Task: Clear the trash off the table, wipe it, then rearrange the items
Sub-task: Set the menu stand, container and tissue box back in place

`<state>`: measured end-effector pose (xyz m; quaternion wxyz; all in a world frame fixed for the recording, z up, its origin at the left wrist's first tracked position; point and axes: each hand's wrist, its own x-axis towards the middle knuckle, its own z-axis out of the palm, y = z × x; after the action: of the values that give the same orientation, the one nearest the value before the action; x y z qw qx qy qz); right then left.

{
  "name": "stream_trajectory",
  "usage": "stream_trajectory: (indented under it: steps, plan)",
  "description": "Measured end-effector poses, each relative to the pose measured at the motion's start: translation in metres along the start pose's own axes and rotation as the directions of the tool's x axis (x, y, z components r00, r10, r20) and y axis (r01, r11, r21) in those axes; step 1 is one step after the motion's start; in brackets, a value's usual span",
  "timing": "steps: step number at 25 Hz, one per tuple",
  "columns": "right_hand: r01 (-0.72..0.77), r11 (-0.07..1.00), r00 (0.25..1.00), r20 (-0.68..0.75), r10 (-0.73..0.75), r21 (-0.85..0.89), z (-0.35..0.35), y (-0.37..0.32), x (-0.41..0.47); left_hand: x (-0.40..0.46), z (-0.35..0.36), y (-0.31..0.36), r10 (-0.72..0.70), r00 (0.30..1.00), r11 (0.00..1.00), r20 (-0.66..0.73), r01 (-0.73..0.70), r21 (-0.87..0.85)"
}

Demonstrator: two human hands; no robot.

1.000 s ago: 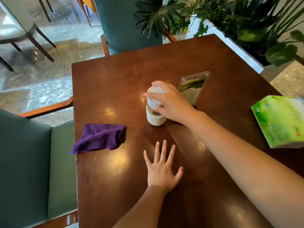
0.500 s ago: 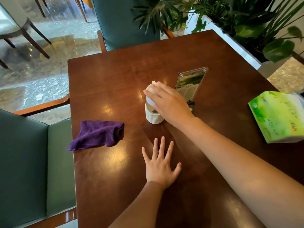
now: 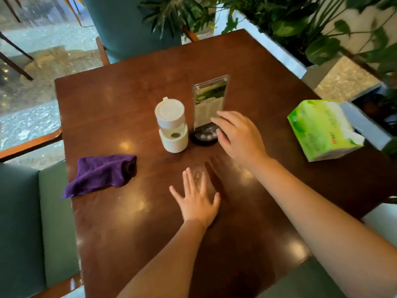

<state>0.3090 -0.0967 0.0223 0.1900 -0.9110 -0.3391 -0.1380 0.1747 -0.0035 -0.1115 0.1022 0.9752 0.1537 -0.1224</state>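
Note:
A white toothpick dispenser (image 3: pixel 171 125) stands upright near the middle of the dark wooden table (image 3: pixel 129 87). Just to its right a clear acrylic sign holder (image 3: pixel 209 100) stands on a round black base (image 3: pixel 203 136). My right hand (image 3: pixel 238 136) hovers open beside that base, fingers spread and holding nothing. Closer to me, my left hand (image 3: pixel 196 198) lies flat on the tabletop with its fingers apart. A crumpled purple cloth (image 3: pixel 101 175) rests at the table's left edge. A green pack of tissues (image 3: pixel 322 130) sits at the right edge.
Teal chairs stand at the left (image 3: pixel 32 222) and at the far side (image 3: pixel 129 24). A white planter (image 3: pixel 277 50) with leafy plants runs along the right. A grey box (image 3: pixel 365 123) sits just behind the tissue pack.
My right hand has let go of the white dispenser and moved right, toward the sign holder's base. The dispenser stays upright. My left hand has stayed flat on the table.

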Motion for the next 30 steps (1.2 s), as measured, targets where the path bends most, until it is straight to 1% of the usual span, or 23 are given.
stream_trajectory:
  steps: [2,3,5,6,8,10,12,13,14,15,18,20,22,24,25,26,27,28,30]
  plan:
    - [-0.18,0.978,0.984,-0.011,0.18,-0.102,-0.014,0.041,-0.024,-0.003,0.011,-0.001,-0.003,0.998,1.0,-0.067,0.004,0.013]
    - [-0.298,0.941,0.953,0.005,0.302,-0.161,-0.022,0.066,-0.034,-0.004,0.015,0.0,-0.006,0.994,1.0,-0.106,0.006,0.002]
    - [-0.498,0.817,0.839,0.076,0.538,-0.291,-0.035,0.112,-0.05,-0.003,0.017,-0.001,-0.015,0.989,1.0,-0.148,0.016,0.008]
    - [-0.555,0.752,0.771,0.12,0.626,-0.357,-0.039,0.131,-0.056,-0.003,0.016,0.001,-0.018,0.988,1.0,-0.153,0.02,0.016]
    - [-0.595,0.663,0.665,0.184,0.724,-0.455,-0.042,0.161,-0.063,-0.004,0.015,0.002,-0.019,0.987,0.999,-0.158,0.023,0.027]
    - [-0.617,0.601,0.589,0.208,0.781,-0.508,-0.039,0.18,-0.067,-0.004,0.014,0.001,-0.026,0.988,0.999,-0.155,0.03,0.025]
    - [-0.655,0.547,0.515,0.222,0.828,-0.522,-0.033,0.19,-0.071,-0.004,0.014,0.001,-0.033,0.989,0.999,-0.146,0.038,0.03]
    - [-0.67,0.536,0.497,0.226,0.838,-0.514,-0.03,0.194,-0.073,-0.004,0.015,0.001,-0.039,0.989,0.998,-0.142,0.044,0.034]
    - [-0.679,0.538,0.5,0.222,0.837,-0.499,-0.027,0.197,-0.075,-0.004,0.015,0.002,-0.043,0.989,0.998,-0.139,0.048,0.037]
    - [-0.68,0.551,0.523,0.208,0.827,-0.484,-0.025,0.199,-0.078,-0.004,0.015,0.002,-0.045,0.989,0.998,-0.139,0.051,0.038]
    - [-0.64,0.616,0.627,0.153,0.764,-0.459,-0.022,0.202,-0.085,-0.004,0.015,0.003,-0.043,0.989,0.998,-0.14,0.05,0.044]
    - [-0.553,0.698,0.715,0.172,0.678,-0.454,-0.025,0.202,-0.088,-0.004,0.016,0.002,-0.043,0.988,0.998,-0.148,0.05,0.039]
    - [-0.421,0.807,0.804,0.242,0.543,-0.414,-0.028,0.201,-0.09,-0.005,0.016,0.002,-0.041,0.986,0.999,-0.16,0.046,0.023]
    - [-0.29,0.903,0.867,0.313,0.388,-0.317,-0.03,0.196,-0.089,-0.005,0.016,0.002,-0.038,0.986,0.999,-0.161,0.042,0.018]
    - [-0.246,0.928,0.891,0.312,0.331,-0.281,-0.029,0.192,-0.085,-0.004,0.016,0.002,-0.04,0.987,0.999,-0.157,0.044,0.023]
    - [-0.228,0.933,0.91,0.28,0.305,-0.278,-0.027,0.188,-0.079,-0.004,0.015,0.001,-0.042,0.988,0.998,-0.151,0.047,0.032]
    - [-0.244,0.92,0.918,0.234,0.321,-0.305,-0.023,0.183,-0.07,-0.004,0.015,0.001,-0.044,0.988,0.998,-0.146,0.05,0.041]
    - [-0.288,0.893,0.907,0.201,0.37,-0.345,-0.019,0.178,-0.06,-0.004,0.015,0.001,-0.045,0.989,0.998,-0.142,0.053,0.047]
    - [-0.356,0.842,0.857,0.218,0.467,-0.405,-0.01,0.169,-0.042,-0.004,0.015,0.001,-0.047,0.989,0.997,-0.137,0.054,0.048]
